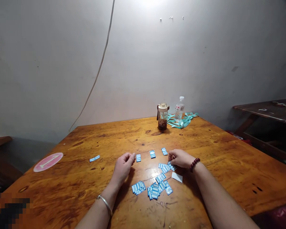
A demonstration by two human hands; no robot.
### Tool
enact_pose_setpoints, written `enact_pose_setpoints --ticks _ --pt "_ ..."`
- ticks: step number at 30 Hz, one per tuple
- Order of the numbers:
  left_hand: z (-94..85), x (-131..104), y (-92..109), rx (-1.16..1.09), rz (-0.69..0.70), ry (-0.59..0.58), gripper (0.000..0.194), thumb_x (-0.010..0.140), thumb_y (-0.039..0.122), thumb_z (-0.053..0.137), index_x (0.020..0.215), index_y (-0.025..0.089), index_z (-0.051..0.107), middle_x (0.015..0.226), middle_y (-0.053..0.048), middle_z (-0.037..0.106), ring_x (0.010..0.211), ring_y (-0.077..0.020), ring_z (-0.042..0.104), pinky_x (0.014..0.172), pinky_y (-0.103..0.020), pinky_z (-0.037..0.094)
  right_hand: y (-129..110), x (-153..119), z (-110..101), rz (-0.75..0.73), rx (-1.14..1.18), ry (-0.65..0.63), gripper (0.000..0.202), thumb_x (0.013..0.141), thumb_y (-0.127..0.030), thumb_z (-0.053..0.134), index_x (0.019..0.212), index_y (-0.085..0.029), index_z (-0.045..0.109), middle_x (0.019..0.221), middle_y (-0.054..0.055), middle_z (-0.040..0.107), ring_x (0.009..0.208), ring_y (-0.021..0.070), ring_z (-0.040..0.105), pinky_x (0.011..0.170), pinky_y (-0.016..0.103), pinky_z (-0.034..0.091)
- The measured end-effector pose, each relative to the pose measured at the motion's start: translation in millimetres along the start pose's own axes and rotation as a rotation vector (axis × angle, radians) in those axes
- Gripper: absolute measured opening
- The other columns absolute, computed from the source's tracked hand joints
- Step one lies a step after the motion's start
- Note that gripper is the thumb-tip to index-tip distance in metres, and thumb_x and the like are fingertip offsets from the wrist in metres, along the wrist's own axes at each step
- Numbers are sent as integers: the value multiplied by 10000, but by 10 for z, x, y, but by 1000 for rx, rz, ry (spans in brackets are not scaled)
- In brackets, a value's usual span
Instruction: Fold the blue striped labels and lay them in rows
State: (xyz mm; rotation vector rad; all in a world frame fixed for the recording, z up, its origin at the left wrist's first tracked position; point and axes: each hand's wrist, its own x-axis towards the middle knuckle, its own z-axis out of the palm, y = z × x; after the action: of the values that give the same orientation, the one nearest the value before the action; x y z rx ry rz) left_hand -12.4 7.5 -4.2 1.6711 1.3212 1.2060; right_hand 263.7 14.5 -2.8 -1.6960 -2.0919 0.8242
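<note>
Small blue-and-white cards lie on a wooden table [105, 184]. My left hand [124, 167] is closed, thumb and forefinger together beside the left edge of one card [138, 158]; whether they grip anything is unclear. To its right are a second card [152, 154] and a third card [164, 151]. My right hand [180, 158] has its fingers curled down at the end of a spread of cards [165, 168]; its fingertips are partly hidden. Nearer me lie an overlapping heap of cards [154, 190] and a smaller fanned group [138, 187]. A white card [177, 177] rests below my right hand.
A lidded drink bottle [162, 117] with dark contents stands at the back, beside a clear water bottle [180, 109] and turquoise ribbon [183, 122]. Further left lie a card [94, 158] and a round pink sticker [48, 162]. Another table [271, 109] stands at right.
</note>
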Motion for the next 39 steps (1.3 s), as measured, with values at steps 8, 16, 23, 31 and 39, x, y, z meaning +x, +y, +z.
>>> enact_pose_setpoints --ticks 8,16,23,31,39 --pt "66 -70 116 28 34 -74 309 732 421 469 625 145 560 582 7 529 551 -111 458 520 -206 345 -124 -90 -114 -50 294 -16 64 663 -197 514 677 -136 528 620 -9 532 561 87 473 497 172 350" --pt "304 -300 428 -84 21 -338 287 734 364 490 893 157 609 826 -42 620 710 -151 538 635 -252 408 -587 -184 111 -220 628 -63 146 661 -272 578 678 -137 524 585 -37 466 522 65 402 473 170 317" --pt "283 -246 335 -187 -34 -286 245 708 363 518 675 133 596 575 12 538 532 -88 453 520 -206 366 -599 -191 242 -261 356 -59 150 711 -262 507 813 -158 542 654 -23 502 570 81 436 492 176 323" --pt "166 -122 203 -258 -99 -108 252 677 381 548 695 131 575 590 13 525 532 -82 456 517 -196 375 -514 -285 226 -313 -310 -127 304 566 -302 620 852 -202 608 863 39 534 758 165 481 602 228 340" --pt "202 -142 160 -351 -166 -148 243 683 372 552 706 130 556 598 19 496 517 -65 437 485 -168 350 -555 -223 324 -325 -379 -54 215 641 -146 478 770 -174 648 789 58 595 675 150 521 569 221 330"
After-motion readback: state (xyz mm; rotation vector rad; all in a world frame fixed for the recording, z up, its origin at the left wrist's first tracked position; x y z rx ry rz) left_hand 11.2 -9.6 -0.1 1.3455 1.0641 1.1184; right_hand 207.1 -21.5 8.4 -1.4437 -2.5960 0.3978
